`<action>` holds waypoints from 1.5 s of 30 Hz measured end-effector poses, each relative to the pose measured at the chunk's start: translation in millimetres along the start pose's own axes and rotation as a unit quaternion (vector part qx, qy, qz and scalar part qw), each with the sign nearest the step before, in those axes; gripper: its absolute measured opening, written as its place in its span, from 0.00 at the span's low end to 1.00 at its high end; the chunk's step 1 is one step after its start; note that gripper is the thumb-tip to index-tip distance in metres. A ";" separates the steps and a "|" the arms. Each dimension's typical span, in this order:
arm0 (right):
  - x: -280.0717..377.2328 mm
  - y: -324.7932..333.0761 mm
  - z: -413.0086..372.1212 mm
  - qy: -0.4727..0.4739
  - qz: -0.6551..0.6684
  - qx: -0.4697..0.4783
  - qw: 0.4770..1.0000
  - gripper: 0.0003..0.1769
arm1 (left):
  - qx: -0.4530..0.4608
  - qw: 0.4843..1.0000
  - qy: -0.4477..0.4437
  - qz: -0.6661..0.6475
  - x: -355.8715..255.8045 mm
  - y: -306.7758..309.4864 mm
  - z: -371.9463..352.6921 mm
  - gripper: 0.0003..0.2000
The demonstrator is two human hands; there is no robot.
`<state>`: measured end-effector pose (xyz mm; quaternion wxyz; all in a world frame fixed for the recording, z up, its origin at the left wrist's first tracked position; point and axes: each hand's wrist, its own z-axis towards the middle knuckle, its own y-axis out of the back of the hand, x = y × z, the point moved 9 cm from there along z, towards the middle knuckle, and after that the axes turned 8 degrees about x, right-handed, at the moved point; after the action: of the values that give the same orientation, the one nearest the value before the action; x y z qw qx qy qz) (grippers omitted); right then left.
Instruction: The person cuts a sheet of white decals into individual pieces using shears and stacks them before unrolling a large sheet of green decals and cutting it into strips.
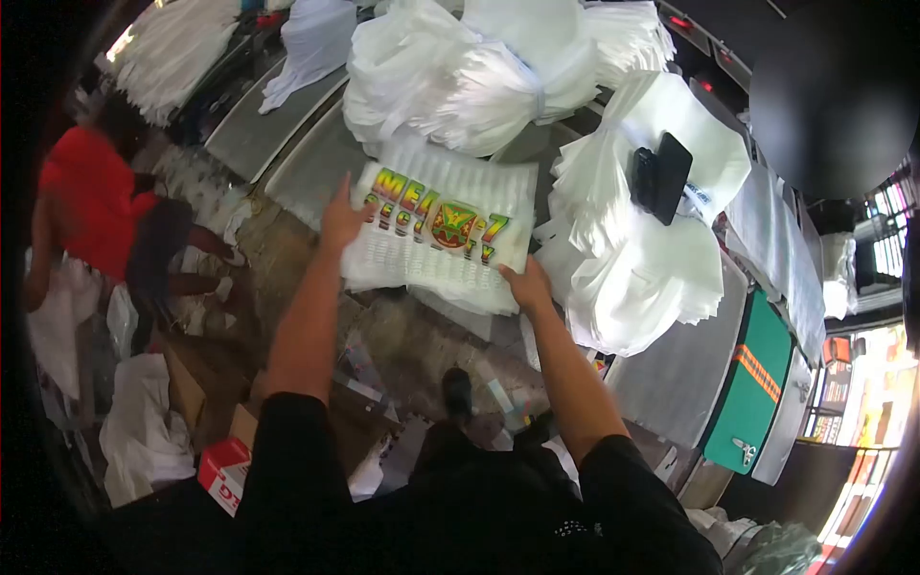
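Between my two hands is a stack of translucent plastic sheets [383,254], its top printed with colourful lettering and a round emblem. My left hand [342,218] grips the stack's left edge, thumb on top. At the lower right corner my right hand [529,286] is closed on it, thumb also on top. The fingers beneath are hidden. Just beyond lies a big tied bundle of white sheets [479,86]. Another white bundle [632,278] sits right of my right hand, with a black phone-like object [668,177] on it.
Grey boards [671,383] line the work surface, and a green board with an orange strip [752,383] is at the right. A person in a red top [96,201] is bent over at the left. Near my feet are a cardboard box [196,383] and a red-white box [227,470].
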<state>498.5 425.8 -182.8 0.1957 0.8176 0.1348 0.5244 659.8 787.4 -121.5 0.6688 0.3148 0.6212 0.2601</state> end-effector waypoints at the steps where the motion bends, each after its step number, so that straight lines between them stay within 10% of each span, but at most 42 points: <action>1: -17.1 -4.6 5.1 -0.002 0.005 -0.006 1.000 0.28 | -0.161 0.968 -0.081 0.177 -30.0 -0.9 -16.7 0.31; 5: -57.2 -15.6 -52.2 -0.057 0.193 0.018 0.979 0.30 | -0.102 0.950 -0.271 0.114 -148.4 -83.1 -66.6 0.35; 9: -104.0 -22.1 -134.5 -0.022 -0.100 0.061 0.993 0.27 | 0.057 0.936 -0.297 0.182 -121.2 -181.2 -60.1 0.34; 14: -196.3 4.0 -254.1 -0.119 -0.028 0.062 0.991 0.22 | 0.072 0.919 -0.284 0.264 -95.1 -196.5 -39.0 0.33; 16: -225.5 30.4 -284.5 -0.121 -0.045 0.010 0.992 0.22 | 0.065 0.824 -0.414 0.381 -61.5 -226.4 -21.6 0.32; 18: -252.2 61.3 -321.6 -0.187 -0.017 -0.030 0.982 0.21 | 0.170 0.916 -0.244 0.271 -94.8 -191.9 -12.8 0.32; 20: -301.5 89.4 -350.9 -0.175 0.008 -0.103 0.979 0.21 | -0.033 0.930 -0.274 0.242 -62.6 -182.6 7.0 0.31; 22: -339.0 114.7 -380.5 -0.170 0.032 -0.161 0.972 0.21 | -0.127 0.941 -0.124 -0.287 -107.6 -127.3 -50.8 0.31; 26: -404.4 147.3 -440.6 -0.221 0.099 -0.225 0.944 0.22 | -0.223 0.939 -0.194 -0.176 -186.2 -148.4 -195.0 0.29; 30: -462.2 170.1 -477.6 -0.217 0.101 -0.192 0.952 0.22 | 0.051 0.933 -0.315 -0.167 -282.5 -272.0 -340.0 0.21; 32: -488.4 177.0 -491.1 -0.230 0.102 -0.161 0.954 0.22 | 0.262 0.955 -0.119 -0.076 -323.4 -322.0 -384.9 0.14; 36: -519.4 255.7 -528.5 -0.206 0.090 -0.195 0.955 0.21 | 0.314 0.942 -0.117 0.000 -389.1 -386.8 -407.8 0.12; 38: -527.8 314.5 -544.6 -0.178 0.203 -0.288 0.919 0.17 | 0.283 0.887 -0.356 0.080 -437.2 -407.0 -411.0 0.13; 45: -589.2 505.2 -563.5 -0.152 0.171 -0.519 0.824 0.15 | 0.304 0.916 -0.253 -0.060 -550.1 -493.4 -373.3 0.14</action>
<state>-250.4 -172.5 -213.3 0.5165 0.6747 -0.3306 0.4108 216.0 88.5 -132.9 0.6898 0.5207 0.4982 -0.0702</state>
